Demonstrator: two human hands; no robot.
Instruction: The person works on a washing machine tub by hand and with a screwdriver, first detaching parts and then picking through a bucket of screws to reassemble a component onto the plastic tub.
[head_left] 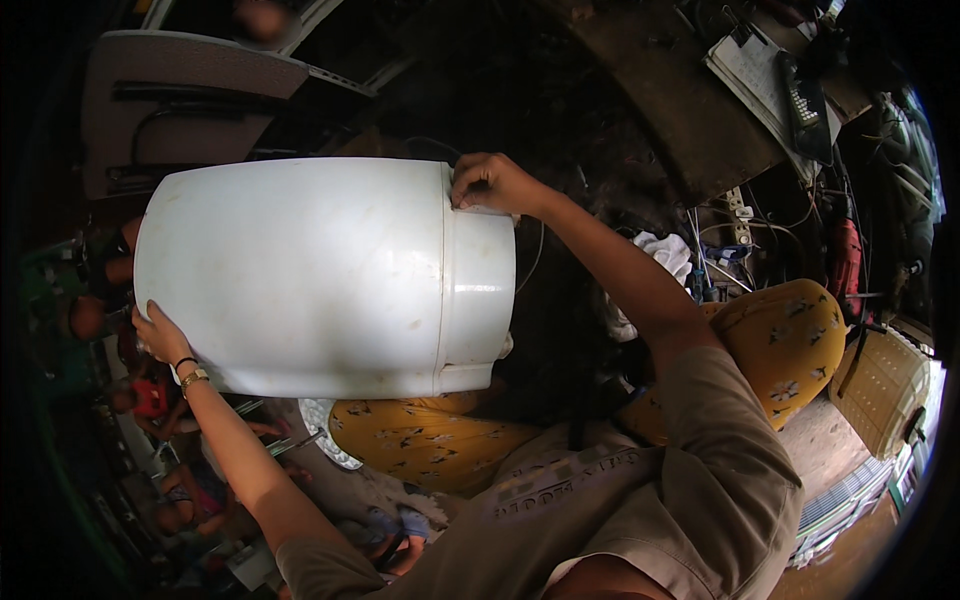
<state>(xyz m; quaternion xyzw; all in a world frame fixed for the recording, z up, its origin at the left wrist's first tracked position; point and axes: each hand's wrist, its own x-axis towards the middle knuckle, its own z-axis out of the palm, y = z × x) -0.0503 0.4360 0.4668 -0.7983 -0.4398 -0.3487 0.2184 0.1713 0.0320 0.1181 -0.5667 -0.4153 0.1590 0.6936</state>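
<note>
A large white plastic appliance housing [300, 270] lies on its side across my lap, its scuffed wall facing up. A seam runs around it near its right end, where a narrower section continues. My left hand [163, 336] holds the housing's far left end, the thumb on the wall and the other fingers partly out of sight around the edge. At the upper corner beside the seam, my right hand [492, 186] is closed in a pinch. What lies between those fingertips, if anything, is too small to make out.
A brown table [690, 110] at the upper right bears papers [750, 75] and a dark calculator-like device [805, 115]. Cables, a power strip [740, 215], a red power tool [847, 255] and a cream basket [880, 390] are at the right. Several people sit at the lower left.
</note>
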